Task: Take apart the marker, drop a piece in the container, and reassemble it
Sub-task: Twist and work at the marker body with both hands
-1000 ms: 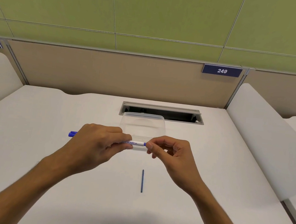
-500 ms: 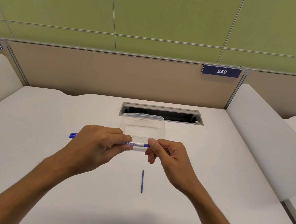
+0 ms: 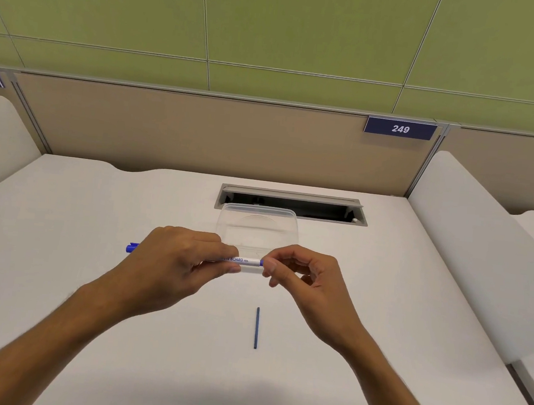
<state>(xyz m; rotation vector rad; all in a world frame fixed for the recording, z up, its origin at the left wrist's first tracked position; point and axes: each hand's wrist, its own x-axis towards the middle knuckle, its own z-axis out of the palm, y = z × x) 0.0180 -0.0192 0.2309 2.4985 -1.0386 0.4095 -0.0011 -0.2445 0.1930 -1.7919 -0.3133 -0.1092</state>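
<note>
- Marker, a white plastic whiteboard pen with blue print, lies level between my two hands, raised just above the white table and in front of the near wall of the clear plastic container.
- Much of the marker's barrel is hidden inside my left hand; only its blue cap end pokes out past my knuckles on the left, and a short white stretch shows on the right.
- The print is partly covered, so I can read only "BOARD" and a few letters before it.
- My left fingers are curled round the barrel, thumb underneath, holding it firmly.
- My right hand meets the marker's right end, with the thumb and forefinger tip pinching there; a sliver of blue shows at that end, but I cannot make out what piece it is.
- The remaining right fingers are bent loosely and hold nothing.
- A thin dark blue rod lies on the table nearer to me, well apart from both hands, pointing away from me.
- The container sits just beyond my hands, touching neither that I can tell; its near edge is partly blocked by my fingers and the marker.
- Behind it, a grey cable slot is set into the table, and a blue plate reading 249 hangs on the beige partition.
</note>
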